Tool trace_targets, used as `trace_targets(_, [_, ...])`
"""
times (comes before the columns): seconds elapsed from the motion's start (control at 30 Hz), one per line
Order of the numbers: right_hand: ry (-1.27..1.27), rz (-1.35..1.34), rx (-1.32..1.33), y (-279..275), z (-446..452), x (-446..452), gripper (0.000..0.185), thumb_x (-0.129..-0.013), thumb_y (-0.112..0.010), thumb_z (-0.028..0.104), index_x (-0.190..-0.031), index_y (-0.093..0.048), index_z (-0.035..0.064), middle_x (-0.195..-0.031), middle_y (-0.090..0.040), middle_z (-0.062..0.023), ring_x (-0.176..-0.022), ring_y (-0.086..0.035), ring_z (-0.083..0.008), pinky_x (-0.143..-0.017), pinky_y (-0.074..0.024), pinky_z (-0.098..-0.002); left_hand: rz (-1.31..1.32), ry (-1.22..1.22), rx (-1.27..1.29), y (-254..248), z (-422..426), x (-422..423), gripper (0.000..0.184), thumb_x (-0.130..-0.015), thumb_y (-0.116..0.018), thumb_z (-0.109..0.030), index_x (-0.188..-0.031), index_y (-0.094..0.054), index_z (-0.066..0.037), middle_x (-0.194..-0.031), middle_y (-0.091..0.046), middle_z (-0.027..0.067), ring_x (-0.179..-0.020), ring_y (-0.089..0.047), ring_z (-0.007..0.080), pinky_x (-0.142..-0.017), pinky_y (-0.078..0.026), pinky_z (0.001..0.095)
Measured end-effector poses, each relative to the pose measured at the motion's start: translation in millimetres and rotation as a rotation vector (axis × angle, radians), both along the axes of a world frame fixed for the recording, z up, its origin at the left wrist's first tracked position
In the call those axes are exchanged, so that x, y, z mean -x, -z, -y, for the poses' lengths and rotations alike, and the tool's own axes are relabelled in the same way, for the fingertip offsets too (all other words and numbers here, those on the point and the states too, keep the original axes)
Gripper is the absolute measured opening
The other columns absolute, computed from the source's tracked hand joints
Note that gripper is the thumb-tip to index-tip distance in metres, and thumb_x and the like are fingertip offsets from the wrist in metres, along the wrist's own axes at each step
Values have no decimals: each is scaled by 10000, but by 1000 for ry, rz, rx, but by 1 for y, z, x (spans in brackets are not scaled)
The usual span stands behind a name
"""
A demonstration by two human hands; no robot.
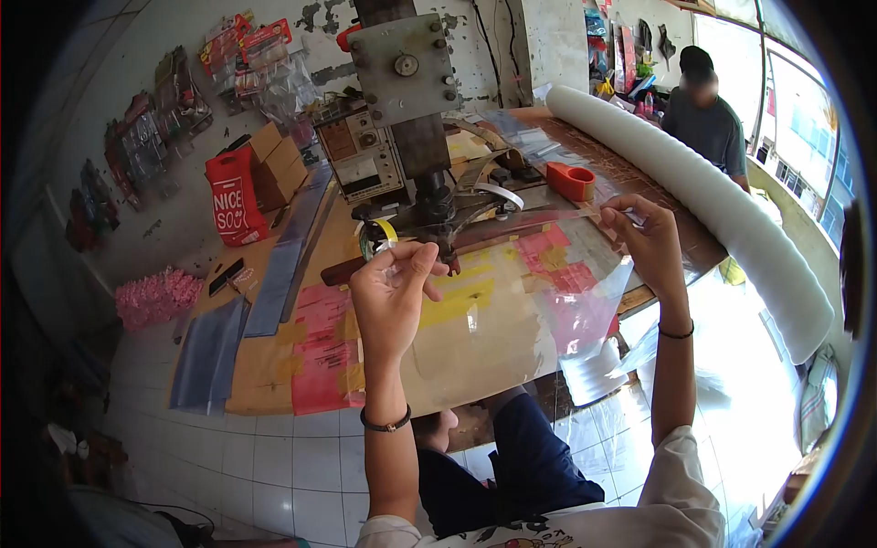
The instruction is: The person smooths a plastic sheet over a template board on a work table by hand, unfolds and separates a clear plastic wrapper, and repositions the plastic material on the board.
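Observation:
My left hand (397, 288) is raised over the wooden table (484, 352), thumb and fingers pinched on the left end of a thin clear plastic strip (521, 219). To the right, my right hand (644, 239) pinches the other end, so the strip stretches between both hands. Behind it stands a machine with a metal plate (404, 68) on a dark column. Pink and yellow tape patches cover parts of the tabletop below my hands. A yellow tape roll (379, 235) is just behind my left hand, and a red-orange tape holder (571, 181) lies behind the strip.
A long white foam roll (694, 210) runs along the right side, with another person (703, 119) behind it. On the left are blue-grey plastic sheets (208, 365), a phone (227, 277), a red bag (236, 196) and a pink bundle (159, 298).

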State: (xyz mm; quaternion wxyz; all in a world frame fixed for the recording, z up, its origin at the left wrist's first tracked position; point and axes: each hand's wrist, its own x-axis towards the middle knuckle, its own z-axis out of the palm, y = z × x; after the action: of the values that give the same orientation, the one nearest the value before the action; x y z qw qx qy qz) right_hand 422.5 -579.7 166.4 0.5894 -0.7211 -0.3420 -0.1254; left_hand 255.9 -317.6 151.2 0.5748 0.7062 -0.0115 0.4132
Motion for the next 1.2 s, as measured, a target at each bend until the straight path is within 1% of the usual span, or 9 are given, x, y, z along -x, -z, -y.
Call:
trace_targets(0.13, [66,22,133,11,-1,-10,252,-927,-658,240,-1017,-685,7,-773,-658,-8,-690,-597,-61,-600,-491,-236,-133,57,93,8,-12,-1,295,-995,-547,-251,-974,-648,26,-790,-695,110,-520,-605,106,-437,-384,195])
trace_targets(0.37, [-62,-56,54,30,-8,-23,328,-973,-581,327,-959,-674,13,-694,-579,11,-652,-552,-52,-554,-459,-223,-147,110,153,28,-27,-3,323,-1043,-408,-273,-1099,-551,11,-804,-693,154,-551,-657,163,-446,-457,223])
trace_targets(0.4, [-58,-60,54,32,-10,-24,345,-982,-562,336,-955,-674,11,-690,-574,11,-642,-545,-52,-551,-456,-221,-168,117,119,31,-32,-3,335,-1054,-358,-281,-1141,-514,2,-834,-691,171,-587,-678,192,-450,-477,237])
trace_targets(0.53, [-79,-107,-5,35,-17,-18,421,-1015,-488,372,-908,-664,5,-659,-556,14,-603,-521,-48,-530,-437,-218,-126,110,138,35,-34,-5,369,-1063,-314,-314,-1171,-481,-4,-894,-683,196,-633,-691,221,-437,-480,253])
trace_targets(0.73, [-82,-140,-92,4,-6,28,486,-1034,-425,403,-817,-635,23,-579,-528,25,-500,-470,-31,-461,-388,-207,-118,36,138,29,-30,3,404,-1061,-309,-346,-1103,-492,12,-887,-681,203,-668,-705,239,-441,-493,269])
trace_targets(0.83, [-38,-175,-140,19,-11,8,478,-1030,-435,405,-806,-625,28,-557,-478,32,-424,-428,-28,-417,-358,-192,-116,74,214,27,-25,5,410,-1059,-322,-351,-1041,-501,18,-872,-681,206,-666,-705,242,-426,-487,272])
trace_targets(0.87, [-37,-201,-142,24,-10,10,473,-1028,-441,403,-811,-626,26,-556,-468,35,-422,-423,-27,-411,-357,-195,-94,72,231,26,-23,7,406,-1055,-340,-352,-990,-505,14,-823,-683,194,-653,-703,240,-409,-471,272])
trace_targets(1.0, [-3,-258,-99,36,-5,11,463,-1022,-456,402,-823,-628,22,-555,-460,37,-428,-420,-26,-401,-359,-205,-69,91,229,27,-20,18,390,-1049,-363,-353,-966,-508,-1,-737,-676,173,-609,-692,232,-398,-451,269])
trace_targets(1.2, [19,-160,-129,30,3,15,459,-1025,-448,401,-803,-599,29,-559,-490,20,-430,-449,-42,-401,-359,-205,13,70,171,18,-11,28,374,-1051,-361,-336,-934,-504,-11,-673,-663,160,-562,-678,221,-406,-454,261])
